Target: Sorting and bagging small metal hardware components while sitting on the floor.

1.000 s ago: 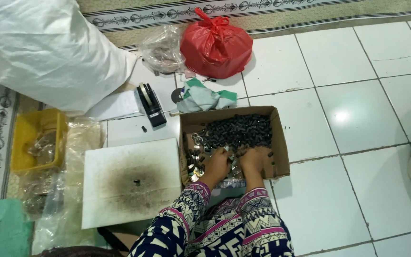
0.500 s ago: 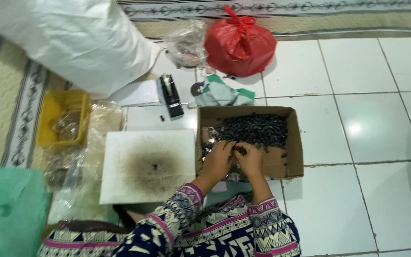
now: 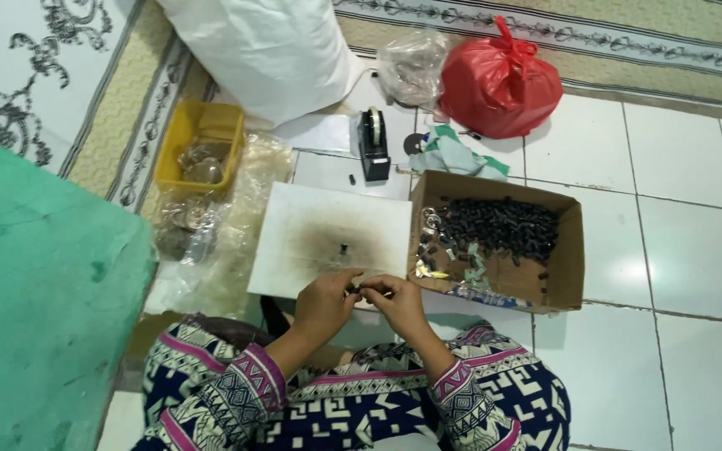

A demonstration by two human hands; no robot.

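Over the near edge of a white board (image 3: 336, 238) with a scorched, dark smudge at its middle, the person's two hands meet — the left hand (image 3: 325, 305) and the right hand (image 3: 396, 306) both curl inward, fingertips pinched narrow around a small dark piece (image 3: 359, 291) held between them, too small to tell its exact shape. By my reading, the step in hand is the fitting or joining of one small part, done close to the lap and just beside the board, with the fingers of both hands closed on that piece rather than spread. To the right of the board, touching its edge, sits an open cardboard box (image 3: 566, 276) holding a heap of small black parts (image 3: 499, 227) toward its far side and a scatter of shiny metal bits (image 3: 436, 246) at its left end. Beyond the board stands a black tape dispenser (image 3: 373, 144), with a crumpled green and white wrapper (image 3: 453, 154) near it, a knotted red plastic bag (image 3: 499, 79) and a clear plastic bag (image 3: 413, 67) farther off on the white floor tiles (image 3: 678, 242). At the left lies a yellow tray (image 3: 198, 138) with metal rings in it, above a clear bag (image 3: 190, 230) of more such pieces. The next move, I judge, calls for a steady pinch and careful alignment of the two halves — the piece is tiny, and a loosened grip could drop it into the patterned sleeves (image 3: 244, 380) below.
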